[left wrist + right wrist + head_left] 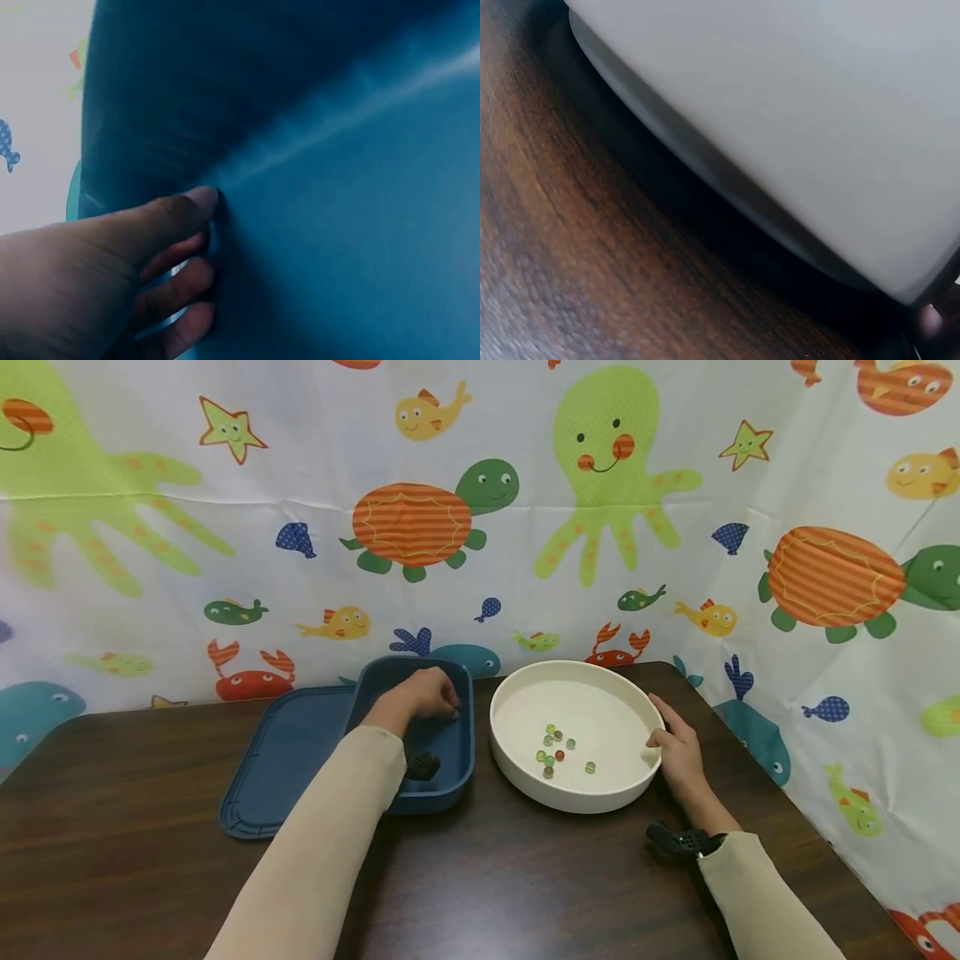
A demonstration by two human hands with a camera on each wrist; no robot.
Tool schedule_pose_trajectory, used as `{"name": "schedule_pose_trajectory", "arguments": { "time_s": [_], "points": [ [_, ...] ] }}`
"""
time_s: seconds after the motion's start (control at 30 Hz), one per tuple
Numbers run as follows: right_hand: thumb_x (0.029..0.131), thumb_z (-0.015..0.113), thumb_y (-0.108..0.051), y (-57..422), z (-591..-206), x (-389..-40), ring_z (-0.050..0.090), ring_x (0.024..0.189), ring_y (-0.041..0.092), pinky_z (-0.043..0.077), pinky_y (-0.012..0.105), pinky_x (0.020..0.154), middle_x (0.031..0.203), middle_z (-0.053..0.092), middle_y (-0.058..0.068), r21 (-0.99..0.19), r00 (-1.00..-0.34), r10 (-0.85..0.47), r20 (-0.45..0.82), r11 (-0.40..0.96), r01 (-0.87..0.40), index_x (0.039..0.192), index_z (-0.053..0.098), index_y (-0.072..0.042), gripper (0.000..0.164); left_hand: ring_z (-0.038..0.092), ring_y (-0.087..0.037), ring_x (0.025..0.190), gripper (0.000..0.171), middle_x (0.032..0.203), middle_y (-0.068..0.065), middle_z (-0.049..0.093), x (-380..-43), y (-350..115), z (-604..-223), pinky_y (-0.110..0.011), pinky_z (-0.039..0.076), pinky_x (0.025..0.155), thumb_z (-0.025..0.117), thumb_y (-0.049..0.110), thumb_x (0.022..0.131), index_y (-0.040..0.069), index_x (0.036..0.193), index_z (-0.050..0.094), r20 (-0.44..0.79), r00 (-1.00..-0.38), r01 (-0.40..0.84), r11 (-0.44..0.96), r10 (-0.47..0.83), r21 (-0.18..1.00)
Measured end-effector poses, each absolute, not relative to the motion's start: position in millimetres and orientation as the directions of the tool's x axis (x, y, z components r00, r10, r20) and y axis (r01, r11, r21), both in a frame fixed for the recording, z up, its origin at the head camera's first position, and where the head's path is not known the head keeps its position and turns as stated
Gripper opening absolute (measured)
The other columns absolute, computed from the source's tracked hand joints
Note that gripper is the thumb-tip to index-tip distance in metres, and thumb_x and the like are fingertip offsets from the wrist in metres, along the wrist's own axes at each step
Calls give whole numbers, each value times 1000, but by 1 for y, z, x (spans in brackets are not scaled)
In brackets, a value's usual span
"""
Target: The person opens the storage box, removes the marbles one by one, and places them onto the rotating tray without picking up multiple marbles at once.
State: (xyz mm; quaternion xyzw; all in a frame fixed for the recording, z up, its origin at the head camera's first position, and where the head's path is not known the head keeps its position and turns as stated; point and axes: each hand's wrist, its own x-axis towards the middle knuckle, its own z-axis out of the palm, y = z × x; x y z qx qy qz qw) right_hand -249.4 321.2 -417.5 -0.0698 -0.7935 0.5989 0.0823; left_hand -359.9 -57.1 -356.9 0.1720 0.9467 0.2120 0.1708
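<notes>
My left hand [427, 693] reaches into a deep blue rectangular bin [468, 747], thumb and fingers curled together near its inner wall. A small glassy glint, like a marble, shows at the fingertips in the head view; in the left wrist view the left hand [161, 255] mostly hides it. At the right, my right hand [678, 752] grips the side of a round white bowl [513, 760], its thumb over the rim. Several green, brownish and red glass marbles [559, 756] lie loosely grouped on the bowl's floor. The right wrist view shows the bowl's outer wall [802, 127] close up.
A flat blue lid [288, 760] lies left of the bin, partly behind my left sleeve. Both containers stand on a dark wooden table [480, 877]. Behind and along the right side hangs a white curtain [322, 460] printed with sea animals. A black wrist strap [678, 842] circles my right wrist.
</notes>
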Motion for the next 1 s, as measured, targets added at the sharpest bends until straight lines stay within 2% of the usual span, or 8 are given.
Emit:
{"name": "schedule_pose_trajectory", "arguments": {
  "time_s": [0.17, 0.4, 0.53, 0.7, 0.87, 1.0],
  "points": [
    [84, 39, 8, 319, -418, -249, 25, 155, 28, 24, 47, 125, 167, 27, 7, -964, -977, 205, 53, 264, 3, 159, 31, -12, 78, 65, -22, 90, 12, 103, -11, 73, -360, -59, -353, -41, 57, 89, 70, 11, 94, 4, 102, 75, -229, -887, 276, 858, 401, 433],
    [85, 39, 7, 316, -415, -250, 24, 155, 27, 23, 47, 126, 167, 27, 8, -967, -977, 208, 48, 253, 7, 159, 31, -10, 77, 64, -24, 94, 17, 114, -14, 72, -362, -65, -333, -43, 55, 90, 69, 13, 94, 4, 107, 75, -156, -912, 289, 863, 380, 413],
    [85, 39, 7, 316, -415, -249, 24, 156, 28, 22, 47, 126, 168, 26, 7, -966, -977, 209, 41, 258, 15, 159, 30, -11, 77, 61, -24, 90, 16, 111, -14, 72, -356, -61, -315, -41, 53, 84, 70, 14, 95, 3, 106, 74, -108, -931, 265, 849, 349, 457],
    [85, 38, 7, 318, -415, -248, 23, 156, 28, 22, 48, 126, 168, 24, 7, -961, -979, 201, 34, 275, 24, 160, 28, -13, 78, 61, -24, 90, 17, 105, -14, 72, -351, -46, -301, -39, 53, 83, 72, 16, 94, 4, 104, 74, -49, -932, 285, 812, 358, 510],
    [86, 38, 7, 318, -415, -248, 23, 156, 28, 22, 47, 126, 168, 24, 7, -962, -978, 206, 24, 271, 34, 160, 28, -13, 78, 63, -24, 93, 17, 106, -12, 72, -343, -24, -294, -39, 55, 84, 71, 18, 94, 5, 106, 74, -30, -919, 319, 788, 392, 526],
    [86, 38, 6, 317, -414, -248, 23, 156, 28, 22, 47, 126, 168, 24, 7, -963, -977, 211, 21, 269, 37, 160, 29, -13, 77, 64, -23, 90, 18, 105, -11, 73, -337, -5, -291, -36, 55, 80, 71, 20, 95, 6, 105, 75, -6, -914, 344, 783, 406, 518]
  ]
}}
